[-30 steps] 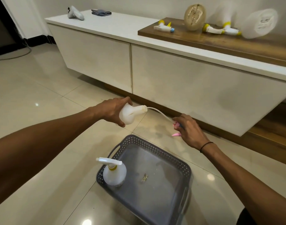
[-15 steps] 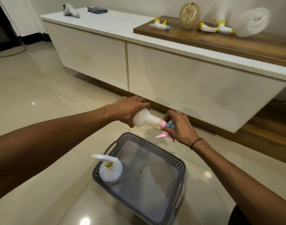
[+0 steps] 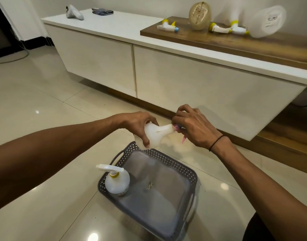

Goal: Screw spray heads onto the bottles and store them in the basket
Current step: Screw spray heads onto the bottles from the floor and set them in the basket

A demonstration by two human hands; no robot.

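Observation:
My left hand (image 3: 138,125) grips a white bottle (image 3: 155,134) held sideways above the grey basket (image 3: 191,173) on the floor. My right hand (image 3: 192,126) is closed on a pink spray head (image 3: 177,127) sitting at the bottle's neck; its pink trigger tip pokes out below my fingers. A finished white bottle with a yellow collar and white spray head (image 3: 117,180) stands upright in the basket's near-left corner.
A long white cabinet (image 3: 192,80) runs across the back. On its wooden top (image 3: 218,39) lie a loose spray head (image 3: 167,27), two more yellow-collared heads (image 3: 225,29), a tipped white bottle (image 3: 267,21) and a round tan object (image 3: 200,15). Glossy tile floor surrounds the basket.
The spray head's tube has gone fully into the bottle and the pink head has met the neck. My right hand has turned over on the head; both hands moved slightly closer together.

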